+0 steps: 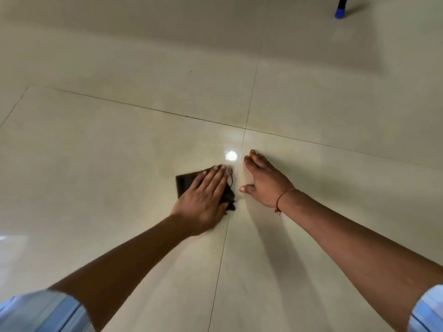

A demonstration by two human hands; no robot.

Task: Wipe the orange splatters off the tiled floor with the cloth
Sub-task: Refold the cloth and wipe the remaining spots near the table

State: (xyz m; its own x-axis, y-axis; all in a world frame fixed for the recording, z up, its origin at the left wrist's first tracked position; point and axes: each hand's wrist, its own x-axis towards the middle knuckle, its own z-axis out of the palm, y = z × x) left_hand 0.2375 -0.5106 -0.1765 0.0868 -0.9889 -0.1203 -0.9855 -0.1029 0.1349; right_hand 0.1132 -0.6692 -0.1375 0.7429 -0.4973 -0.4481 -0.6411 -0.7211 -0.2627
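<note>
A dark brown cloth [185, 182] lies flat on the cream tiled floor [119, 144], just left of a grout line. My left hand [205, 195] presses down on it with straight fingers, covering most of the cloth. My right hand [263, 180] lies flat on the neighbouring tile to the right, fingers straight, touching nothing but the floor. A thin orange thread is tied round the right wrist. I can make out no orange splatters on the tiles in this blurred view.
A bright light reflection [231, 155] shines on the tile between the two hands. A dark pole with a blue foot [340, 12] stands at the far top right. Grout lines cross just beyond my hands.
</note>
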